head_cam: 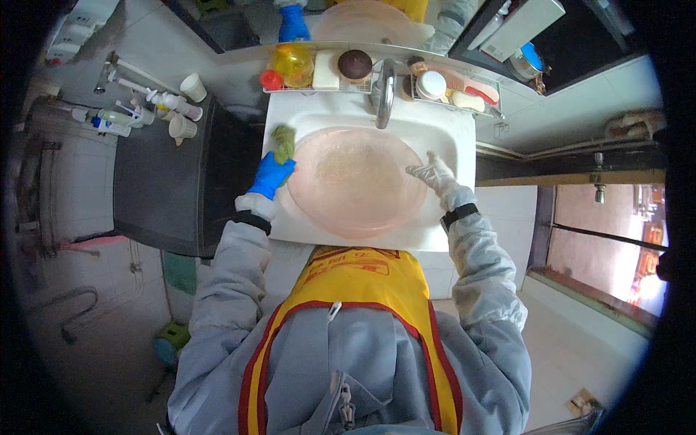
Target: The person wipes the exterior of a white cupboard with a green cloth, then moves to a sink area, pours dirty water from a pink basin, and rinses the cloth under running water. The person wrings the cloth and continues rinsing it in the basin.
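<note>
A translucent pink plastic basin (pixel 359 217) holding water sits in the white sink (pixel 462 130). My left hand (pixel 272 176), in a blue rubber glove, is at the basin's left rim with a green cloth (pixel 283 142) held in it; the cloth hangs over the sink's left side. At the right rim is my right hand (pixel 435 174), in a thin whitish glove. Its fingertips reach over the basin's edge, but whether they grip it is unclear. Behind the basin stands a chrome faucet (pixel 385 92), its spout pointing toward me.
On the left rack are a yellow bottle with a red cap (pixel 293 66) and a white soap bar (pixel 326 69). The right rack (pixel 497 106) holds a white jar (pixel 431 85) and a comb. Paper cups (pixel 182 126) stand on a dark cabinet (pixel 157 185). A mirror (pixel 364 27) spans the back.
</note>
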`<state>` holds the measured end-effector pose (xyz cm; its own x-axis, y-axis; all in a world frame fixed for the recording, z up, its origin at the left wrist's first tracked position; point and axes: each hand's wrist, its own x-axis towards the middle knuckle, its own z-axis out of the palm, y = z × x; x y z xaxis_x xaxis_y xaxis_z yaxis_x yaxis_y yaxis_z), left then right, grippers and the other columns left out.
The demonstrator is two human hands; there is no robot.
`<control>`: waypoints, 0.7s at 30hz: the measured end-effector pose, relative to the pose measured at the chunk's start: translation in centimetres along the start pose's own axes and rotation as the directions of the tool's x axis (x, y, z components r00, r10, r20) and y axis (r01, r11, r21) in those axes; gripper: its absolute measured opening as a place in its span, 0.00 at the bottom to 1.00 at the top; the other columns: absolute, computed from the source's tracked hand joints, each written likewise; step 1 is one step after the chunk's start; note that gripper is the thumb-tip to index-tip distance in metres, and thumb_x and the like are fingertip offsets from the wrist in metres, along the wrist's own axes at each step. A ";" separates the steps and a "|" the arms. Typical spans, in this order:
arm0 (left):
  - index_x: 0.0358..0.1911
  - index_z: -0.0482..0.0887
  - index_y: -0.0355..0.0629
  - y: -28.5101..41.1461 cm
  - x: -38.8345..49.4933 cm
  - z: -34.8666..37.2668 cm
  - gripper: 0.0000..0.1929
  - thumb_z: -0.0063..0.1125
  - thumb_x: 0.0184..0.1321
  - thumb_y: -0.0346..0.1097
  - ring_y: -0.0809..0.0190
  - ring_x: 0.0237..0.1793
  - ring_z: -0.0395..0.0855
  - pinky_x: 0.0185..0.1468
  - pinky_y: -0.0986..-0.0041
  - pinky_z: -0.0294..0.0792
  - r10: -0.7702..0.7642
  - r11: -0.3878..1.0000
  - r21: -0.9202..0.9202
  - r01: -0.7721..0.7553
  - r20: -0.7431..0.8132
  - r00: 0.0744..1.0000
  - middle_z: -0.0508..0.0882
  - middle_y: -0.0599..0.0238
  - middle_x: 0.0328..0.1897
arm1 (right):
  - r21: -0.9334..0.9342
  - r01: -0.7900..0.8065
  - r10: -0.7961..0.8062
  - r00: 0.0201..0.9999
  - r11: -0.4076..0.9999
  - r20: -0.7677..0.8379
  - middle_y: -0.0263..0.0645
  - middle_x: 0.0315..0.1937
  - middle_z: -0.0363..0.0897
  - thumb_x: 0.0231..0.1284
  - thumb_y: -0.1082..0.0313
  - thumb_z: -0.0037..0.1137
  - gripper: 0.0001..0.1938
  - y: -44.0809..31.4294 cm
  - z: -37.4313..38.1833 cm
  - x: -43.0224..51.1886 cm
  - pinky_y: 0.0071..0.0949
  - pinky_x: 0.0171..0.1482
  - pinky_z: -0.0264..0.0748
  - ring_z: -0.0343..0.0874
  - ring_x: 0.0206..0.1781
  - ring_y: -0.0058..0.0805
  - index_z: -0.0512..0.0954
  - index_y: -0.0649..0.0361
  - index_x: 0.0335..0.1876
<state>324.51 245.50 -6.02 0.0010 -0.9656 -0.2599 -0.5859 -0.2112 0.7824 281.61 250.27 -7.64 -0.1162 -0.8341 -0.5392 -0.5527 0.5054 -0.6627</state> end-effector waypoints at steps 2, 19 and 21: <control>0.49 0.82 0.46 -1.5 0.3 -0.5 0.21 0.69 0.50 0.42 0.59 0.39 0.85 0.42 0.66 0.74 -0.198 0.873 -0.401 0.279 0.230 0.953 0.87 0.64 0.41 | 0.425 -0.150 0.092 0.984 0.893 0.155 0.46 0.56 0.75 0.55 0.60 0.67 0.43 3.2 1.4 0.2 0.43 0.49 0.80 0.79 0.54 0.40 0.56 0.65 0.73; 0.59 0.74 0.38 17.1 -0.6 -8.9 0.23 0.58 0.61 0.36 0.51 0.50 0.84 0.51 0.61 0.81 -0.055 0.437 -0.833 0.339 0.351 0.935 0.81 0.52 0.54 | 0.504 -0.413 0.051 0.808 0.759 0.586 0.43 0.47 0.82 0.53 0.68 0.60 0.27 1.6 6.1 -5.6 0.29 0.48 0.77 0.80 0.46 0.33 0.74 0.66 0.62; 0.59 0.74 0.37 19.1 -0.6 -8.6 0.23 0.57 0.61 0.36 0.48 0.52 0.83 0.53 0.59 0.80 -0.028 0.446 -0.823 0.352 0.380 0.925 0.81 0.50 0.54 | 0.475 -0.424 0.055 0.788 0.771 0.613 0.43 0.47 0.82 0.53 0.67 0.60 0.28 0.9 6.5 -5.9 0.30 0.47 0.77 0.80 0.45 0.34 0.73 0.66 0.62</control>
<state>320.28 240.74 13.94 -0.2904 -0.8292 -0.4776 0.4062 -0.5587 0.7231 287.21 257.06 -8.43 0.3840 -0.4937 -0.7802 0.0156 0.8484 -0.5292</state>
